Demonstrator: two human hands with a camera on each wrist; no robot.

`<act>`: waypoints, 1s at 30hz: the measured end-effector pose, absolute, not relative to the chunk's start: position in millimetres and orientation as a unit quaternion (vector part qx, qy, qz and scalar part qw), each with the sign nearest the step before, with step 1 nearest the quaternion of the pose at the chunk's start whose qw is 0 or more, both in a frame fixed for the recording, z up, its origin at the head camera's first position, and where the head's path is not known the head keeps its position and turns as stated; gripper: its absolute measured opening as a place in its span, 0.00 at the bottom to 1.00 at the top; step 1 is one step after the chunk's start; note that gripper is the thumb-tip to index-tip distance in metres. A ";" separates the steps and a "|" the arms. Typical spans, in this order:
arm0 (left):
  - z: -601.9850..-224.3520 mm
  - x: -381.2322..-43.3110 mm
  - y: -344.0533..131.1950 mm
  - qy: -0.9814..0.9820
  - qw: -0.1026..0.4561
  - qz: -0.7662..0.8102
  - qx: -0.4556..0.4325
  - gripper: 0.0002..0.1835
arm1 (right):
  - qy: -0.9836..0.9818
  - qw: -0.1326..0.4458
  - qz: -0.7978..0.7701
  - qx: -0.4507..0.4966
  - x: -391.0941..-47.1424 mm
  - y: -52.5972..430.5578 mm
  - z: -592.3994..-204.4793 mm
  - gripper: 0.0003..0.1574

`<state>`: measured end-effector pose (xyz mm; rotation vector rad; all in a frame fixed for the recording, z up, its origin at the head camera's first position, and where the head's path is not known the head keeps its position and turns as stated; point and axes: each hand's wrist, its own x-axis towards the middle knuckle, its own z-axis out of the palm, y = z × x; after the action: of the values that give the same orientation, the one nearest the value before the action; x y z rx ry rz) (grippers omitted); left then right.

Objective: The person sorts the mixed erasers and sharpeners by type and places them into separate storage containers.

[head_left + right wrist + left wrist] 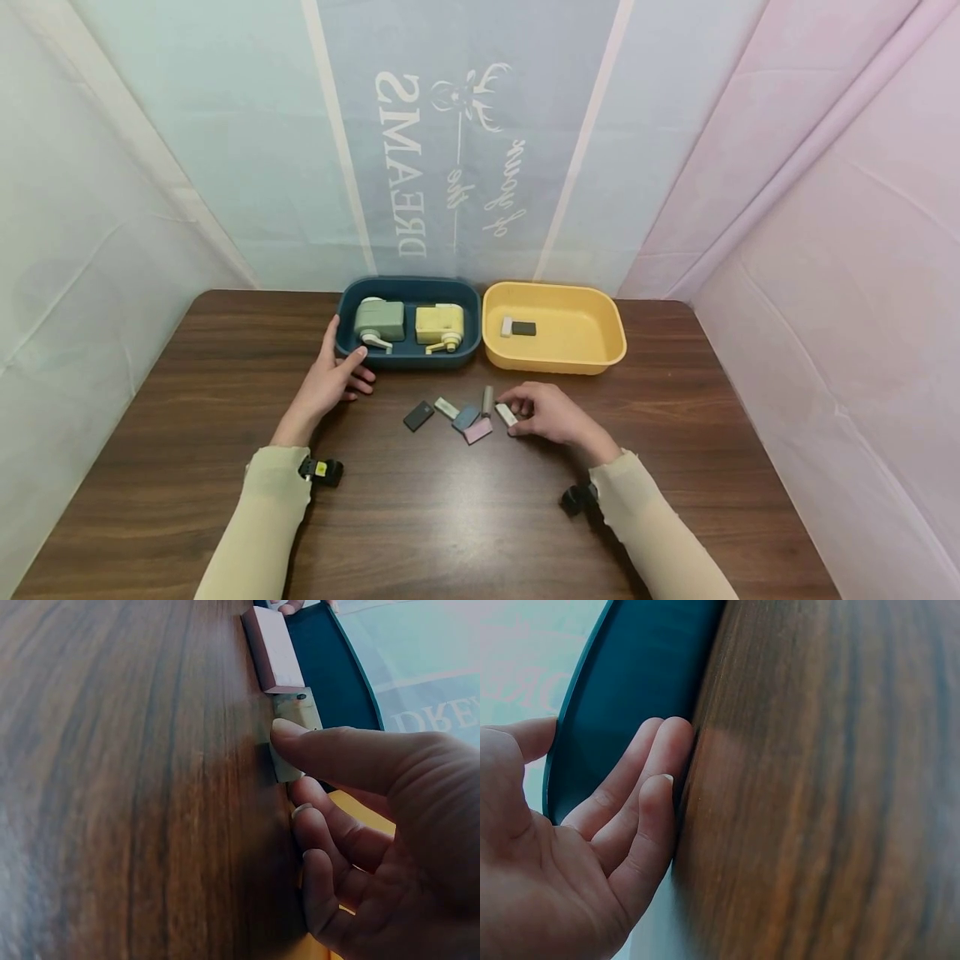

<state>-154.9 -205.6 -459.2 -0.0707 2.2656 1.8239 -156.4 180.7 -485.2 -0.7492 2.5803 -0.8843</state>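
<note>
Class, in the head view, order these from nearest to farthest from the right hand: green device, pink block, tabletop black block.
1. Pink block: left of the right hand
2. Tabletop black block: farther left
3. Green device: in the blue tray

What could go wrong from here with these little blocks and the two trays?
The right-hand grip pinches a white block close beside the taupe block, so lifting might knock that one. The blue block and pink block seem to touch, so picking either could shift the other. The left-hand grip rests against the navy tray; a push might shove it against the yellow tray, jostling the navy one's green crank device and yellow crank device.
</note>
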 end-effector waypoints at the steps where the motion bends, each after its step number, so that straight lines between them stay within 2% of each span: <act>1: -459.3 -155.0 -205.5 0.774 0.116 0.623 -0.024 0.43 | 0.902 0.156 -0.307 -0.260 -156.3 180.5 -485.2 0.27; 17: -462.0 -153.7 -207.0 0.775 0.112 0.622 -0.022 0.44 | 0.901 0.140 -0.327 -0.248 -153.1 185.8 -484.5 0.26; 24: -496.4 -165.8 -215.9 0.785 0.093 0.612 -0.018 0.44 | 0.904 0.125 -0.338 -0.230 -150.4 188.2 -483.6 0.27; 30: -496.8 -165.2 -214.9 0.786 0.093 0.610 -0.019 0.43 | 0.903 0.112 -0.345 -0.229 -147.7 190.3 -479.8 0.27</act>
<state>-165.2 -214.9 -496.8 -0.0572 2.3348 1.8119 -147.7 190.3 -479.8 -0.6710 2.6506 -1.0139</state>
